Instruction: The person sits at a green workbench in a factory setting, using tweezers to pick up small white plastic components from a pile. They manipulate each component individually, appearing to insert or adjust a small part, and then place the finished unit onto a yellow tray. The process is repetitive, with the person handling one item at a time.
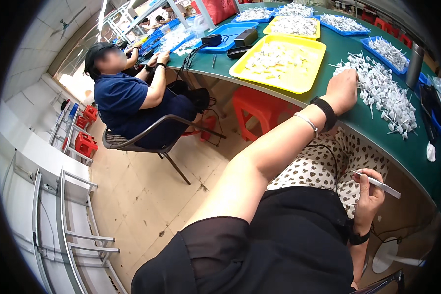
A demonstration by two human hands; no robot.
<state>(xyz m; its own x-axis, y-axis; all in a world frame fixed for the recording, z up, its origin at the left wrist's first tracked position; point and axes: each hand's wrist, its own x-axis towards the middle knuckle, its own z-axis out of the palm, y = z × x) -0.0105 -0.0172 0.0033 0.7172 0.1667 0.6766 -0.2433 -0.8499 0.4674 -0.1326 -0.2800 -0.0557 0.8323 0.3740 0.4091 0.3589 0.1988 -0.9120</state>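
My left hand (342, 91), with a black band and a silver bangle at its wrist, reaches over the green table to the near left edge of a heap of small white plastic parts with thin stems (388, 100). Its fingers are curled together at the heap, and whatever they pinch is hidden. Low over my lap, my right hand (369, 198) is closed around slim pale metal tweezers (388, 187), their narrow tip pointing left. A yellow tray (299, 87) with small whitish and yellow parts lies left of my left hand.
Blue trays (402, 69) and another yellow tray (317, 34) of white parts line the far side. A dark cylindrical bottle (415, 63) stands right of the heap. A red stool (259, 110) is under the table. A co-worker (132, 95) sits at left, hands at the table.
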